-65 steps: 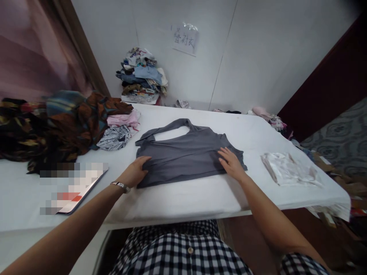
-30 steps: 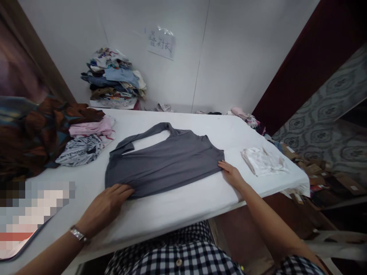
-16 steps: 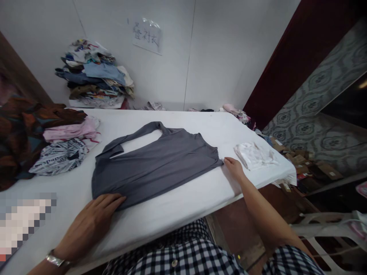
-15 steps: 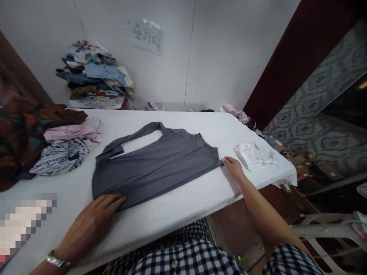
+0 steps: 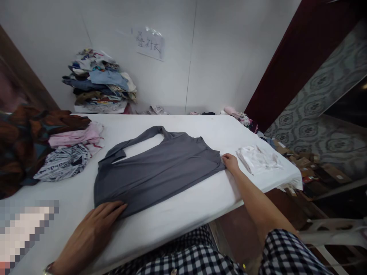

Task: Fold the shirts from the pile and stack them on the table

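A dark grey long-sleeved shirt (image 5: pixel 160 170) lies spread on the white-covered table. Its neck end points right, and one sleeve is bent back along the far side. The near-side sleeve is not visible. My left hand (image 5: pixel 99 221) rests on the near corner of the hem, fingers stretched out over the cloth. At the other end, my right hand (image 5: pixel 231 162) has its fingers pinched together at the shirt's near shoulder, beside the neckline. To the right of that hand lies a folded white garment (image 5: pixel 259 159).
A tall pile of clothes (image 5: pixel 100 82) stands by the wall at the back left. Brown, pink and printed garments (image 5: pixel 69 133) are heaped at the table's left. More clothes (image 5: pixel 239 115) lie at the back right corner. Cardboard boxes (image 5: pixel 329 170) sit beyond the right edge.
The view has tilted slightly. My right hand has shifted a little along the shoulder edge toward the neckline. My left hand stays at the hem, and the shirt lies nearly the same.
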{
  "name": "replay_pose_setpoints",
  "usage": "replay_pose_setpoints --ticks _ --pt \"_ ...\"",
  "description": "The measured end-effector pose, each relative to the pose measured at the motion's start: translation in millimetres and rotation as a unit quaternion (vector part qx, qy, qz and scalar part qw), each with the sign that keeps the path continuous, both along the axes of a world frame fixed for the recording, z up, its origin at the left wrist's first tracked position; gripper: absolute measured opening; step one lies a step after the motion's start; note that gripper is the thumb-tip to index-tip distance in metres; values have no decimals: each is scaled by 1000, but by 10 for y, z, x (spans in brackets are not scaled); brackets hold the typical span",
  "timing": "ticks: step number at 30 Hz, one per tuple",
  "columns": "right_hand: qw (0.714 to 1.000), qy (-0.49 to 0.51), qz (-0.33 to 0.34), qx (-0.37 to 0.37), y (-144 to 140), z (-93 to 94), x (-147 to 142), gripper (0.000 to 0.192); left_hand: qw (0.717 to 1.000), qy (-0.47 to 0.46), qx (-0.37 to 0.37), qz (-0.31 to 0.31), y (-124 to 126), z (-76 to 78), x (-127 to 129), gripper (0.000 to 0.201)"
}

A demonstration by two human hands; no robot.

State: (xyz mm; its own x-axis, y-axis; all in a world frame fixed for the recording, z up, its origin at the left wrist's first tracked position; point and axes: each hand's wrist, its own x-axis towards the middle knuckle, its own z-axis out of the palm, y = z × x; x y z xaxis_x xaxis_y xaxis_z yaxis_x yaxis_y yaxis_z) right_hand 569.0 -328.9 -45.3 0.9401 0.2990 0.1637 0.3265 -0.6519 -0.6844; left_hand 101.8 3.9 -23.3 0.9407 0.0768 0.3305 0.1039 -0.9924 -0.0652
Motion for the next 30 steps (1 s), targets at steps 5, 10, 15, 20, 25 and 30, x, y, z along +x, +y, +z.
replay_pose_setpoints --ticks 5,10,15,20,25,30 --pt "999 36 17 31 -174 33 -128 40 999 -14 -46 12 43 -96 -19 41" --pt "998 43 54 -1 -343 79 -361 40 993 -4 -105 53 3 -62 45 39" --pt "998 -5 61 -29 -326 33 -471 29 991 -11 -126 46 -1 -36 114 40" --pt "997 -49 62 -3 -157 12 -465 24 991 -15 -120 59 0 -46 82 40" --pt "995 -70 54 -42 -80 31 -473 24 993 -32 -99 60 -25 -38 22 40" --pt "988 -82 45 -123 -72 189 -535 24 994 -35 -95 49 -87 16 52 37"
